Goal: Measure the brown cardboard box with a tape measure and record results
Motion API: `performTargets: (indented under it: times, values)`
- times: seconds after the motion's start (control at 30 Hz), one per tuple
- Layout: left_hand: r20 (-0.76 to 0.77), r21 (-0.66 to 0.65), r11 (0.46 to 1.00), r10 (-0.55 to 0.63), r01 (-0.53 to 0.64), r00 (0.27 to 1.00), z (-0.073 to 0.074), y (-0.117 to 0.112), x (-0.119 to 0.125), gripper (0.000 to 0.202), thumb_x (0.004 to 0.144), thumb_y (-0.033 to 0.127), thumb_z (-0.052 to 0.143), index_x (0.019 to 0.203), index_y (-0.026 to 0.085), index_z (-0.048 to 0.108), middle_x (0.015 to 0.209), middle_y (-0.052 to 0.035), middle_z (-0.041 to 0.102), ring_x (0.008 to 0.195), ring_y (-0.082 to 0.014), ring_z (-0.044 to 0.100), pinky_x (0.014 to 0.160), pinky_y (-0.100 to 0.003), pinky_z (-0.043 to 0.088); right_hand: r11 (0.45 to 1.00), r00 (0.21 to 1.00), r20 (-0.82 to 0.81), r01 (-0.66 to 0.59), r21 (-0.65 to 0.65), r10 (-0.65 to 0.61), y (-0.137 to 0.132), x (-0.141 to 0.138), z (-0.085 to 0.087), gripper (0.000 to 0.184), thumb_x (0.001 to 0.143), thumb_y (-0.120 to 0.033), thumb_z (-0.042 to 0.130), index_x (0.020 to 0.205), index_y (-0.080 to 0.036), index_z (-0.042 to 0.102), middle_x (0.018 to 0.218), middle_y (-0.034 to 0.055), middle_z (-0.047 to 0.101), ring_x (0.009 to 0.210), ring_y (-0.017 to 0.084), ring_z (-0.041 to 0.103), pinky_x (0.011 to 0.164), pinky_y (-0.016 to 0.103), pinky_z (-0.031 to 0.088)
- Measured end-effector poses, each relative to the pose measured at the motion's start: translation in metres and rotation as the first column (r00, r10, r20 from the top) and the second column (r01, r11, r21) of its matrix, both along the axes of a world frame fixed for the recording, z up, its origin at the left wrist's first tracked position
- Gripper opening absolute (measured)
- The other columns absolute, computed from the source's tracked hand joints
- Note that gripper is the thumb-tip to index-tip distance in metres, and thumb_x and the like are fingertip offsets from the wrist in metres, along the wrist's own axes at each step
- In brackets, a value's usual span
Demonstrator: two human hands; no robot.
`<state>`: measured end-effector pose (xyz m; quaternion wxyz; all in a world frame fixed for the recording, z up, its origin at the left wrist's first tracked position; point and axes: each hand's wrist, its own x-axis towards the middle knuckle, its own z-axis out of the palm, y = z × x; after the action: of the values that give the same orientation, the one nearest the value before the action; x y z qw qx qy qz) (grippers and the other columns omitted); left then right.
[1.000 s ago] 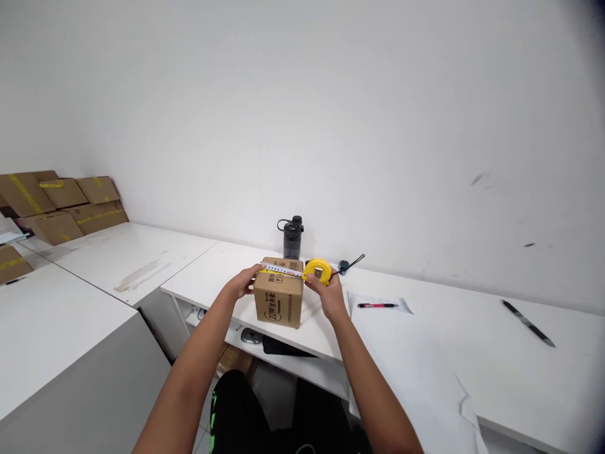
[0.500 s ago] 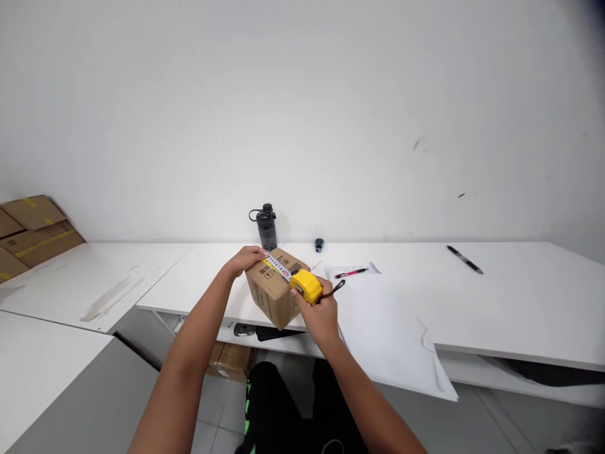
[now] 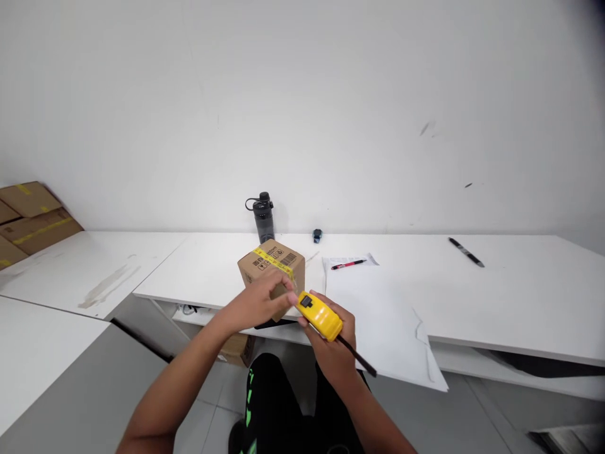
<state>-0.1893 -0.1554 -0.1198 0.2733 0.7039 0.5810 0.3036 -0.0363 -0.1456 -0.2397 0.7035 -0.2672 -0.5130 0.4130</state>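
Note:
My right hand (image 3: 336, 347) is wrapped around a yellow tape measure (image 3: 321, 314), its dark wrist strap hanging down toward me. At the front end of the case, my left hand (image 3: 263, 301) pinches with thumb and forefinger where the blade comes out; the blade tip itself is hidden by the fingers. Just beyond both hands, a brown cardboard box (image 3: 295, 260) sealed with yellow printed tape stands near the front edge of the white table (image 3: 212, 268). The left hand covers part of its near side.
Behind the box stands a dark water bottle (image 3: 263, 217). A small dark object (image 3: 317, 236) lies by the wall. White paper sheets (image 3: 378, 315) overhang the table edge, with a red-and-black pen (image 3: 348, 265) on top. A black marker-like pen (image 3: 466, 252) lies farther right. Cardboard boxes (image 3: 38, 221) are stacked at left.
The blade, stretched across the box top before, is now off it and drawn in. Both hands have come back toward me with the tape measure, the left hand moving to the case's front.

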Motion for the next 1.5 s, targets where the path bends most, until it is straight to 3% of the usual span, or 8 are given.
performTargets:
  times: [0.17, 0.33, 0.5, 0.7, 0.83, 1.0, 1.17, 1.5]
  values:
    - [-0.254, 0.274, 0.942, 0.267, -0.196, 0.93, -0.029, 0.03, -0.037, 0.074, 0.063, 0.045, 0.079, 0.128, 0.022, 0.055, 0.143, -0.012, 0.046, 0.138, -0.0365, 0.03, 0.116, -0.047, 0.014, 0.974, 0.997, -0.007, 0.079, -0.211, -0.082, 0.005, 0.006, -0.003, 0.05, 0.067, -0.033, 0.08, 0.106, -0.022, 0.05, 0.105, 0.008, 0.067, 0.094, 0.024, 0.066, 0.079, 0.038, 0.056]
    - [-0.104, 0.266, 0.762, 0.631, -0.59, 0.769, -0.025, 0.034, -0.1, 0.06, 0.079, 0.058, 0.059, 0.129, 0.025, 0.053, 0.128, -0.0087, 0.06, 0.115, -0.0315, 0.056, 0.095, -0.039, 0.042, 0.921, 0.993, -0.099, 0.015, -0.39, -0.058, 0.008, 0.008, 0.0, 0.052, 0.066, -0.04, 0.08, 0.102, -0.022, 0.048, 0.084, 0.0011, 0.066, 0.071, 0.018, 0.066, 0.067, 0.035, 0.056]
    - [0.002, 0.092, 0.576, 0.815, -0.812, 0.579, -0.039, 0.019, -0.125, 0.061, 0.076, 0.068, 0.056, 0.111, 0.019, 0.057, 0.111, -0.0141, 0.066, 0.101, -0.0312, 0.062, 0.082, -0.039, 0.047, 0.9, 0.987, -0.157, -0.086, -0.428, 0.02, 0.005, 0.0, 0.005, 0.051, 0.066, -0.04, 0.081, 0.099, -0.022, 0.048, 0.075, -0.0024, 0.065, 0.062, 0.016, 0.065, 0.062, 0.032, 0.056]
    - [0.227, -0.138, 0.644, 0.76, -0.752, 0.609, -0.073, 0.013, -0.11, 0.061, 0.072, 0.065, 0.063, 0.107, 0.016, 0.052, 0.115, -0.0165, 0.063, 0.097, -0.027, 0.063, 0.071, -0.033, 0.051, 0.909, 0.993, -0.053, -0.121, -0.399, 0.109, 0.0, -0.013, -0.009, 0.051, 0.064, -0.04, 0.081, 0.102, -0.021, 0.053, 0.082, 0.0004, 0.067, 0.072, 0.019, 0.065, 0.066, 0.033, 0.055]
    - [0.273, -0.18, 0.757, 0.652, -0.628, 0.708, -0.069, 0.012, -0.095, 0.059, 0.07, 0.061, 0.069, 0.106, 0.016, 0.055, 0.115, -0.0144, 0.064, 0.101, -0.0273, 0.062, 0.078, -0.033, 0.051, 0.919, 0.983, 0.001, -0.172, -0.355, 0.185, 0.001, -0.011, -0.008, 0.048, 0.064, -0.039, 0.08, 0.102, -0.022, 0.055, 0.089, 0.0024, 0.068, 0.081, 0.021, 0.064, 0.07, 0.034, 0.055]
    - [0.211, 0.202, 0.679, 0.674, -0.706, 0.708, -0.042, 0.0, -0.059, 0.045, 0.074, 0.048, 0.07, 0.107, 0.021, 0.06, 0.12, -0.0101, 0.062, 0.113, -0.028, 0.055, 0.093, -0.035, 0.043, 0.926, 0.967, -0.017, -0.249, -0.285, 0.255, 0.009, 0.0, 0.015, 0.047, 0.064, -0.037, 0.08, 0.102, -0.023, 0.055, 0.091, 0.0017, 0.067, 0.081, 0.019, 0.064, 0.073, 0.033, 0.055]
    - [0.38, -0.117, 0.941, 0.337, -0.317, 0.861, -0.023, -0.023, -0.018, 0.043, 0.078, 0.06, 0.058, 0.083, 0.018, 0.063, 0.081, -0.0053, 0.067, 0.065, -0.016, 0.057, 0.059, -0.026, 0.043, 0.914, 0.928, 0.047, -0.356, -0.193, 0.371, 0.018, 0.009, 0.041, 0.05, 0.065, -0.036, 0.08, 0.106, -0.024, 0.053, 0.092, 0.0022, 0.067, 0.081, 0.02, 0.065, 0.073, 0.036, 0.056]
    - [0.812, -0.311, 0.947, 0.217, 0.087, 0.542, -0.013, -0.031, -0.009, 0.035, 0.066, 0.038, 0.078, 0.064, 0.018, 0.049, 0.054, 0.0068, 0.035, 0.047, -0.0055, 0.031, 0.053, -0.023, 0.037, 0.784, 0.71, 0.352, -0.604, -0.141, 0.61, 0.04, 0.031, 0.084, 0.048, 0.067, -0.036, 0.08, 0.109, -0.028, 0.058, 0.101, 0.001, 0.066, 0.093, 0.021, 0.062, 0.081, 0.035, 0.053]
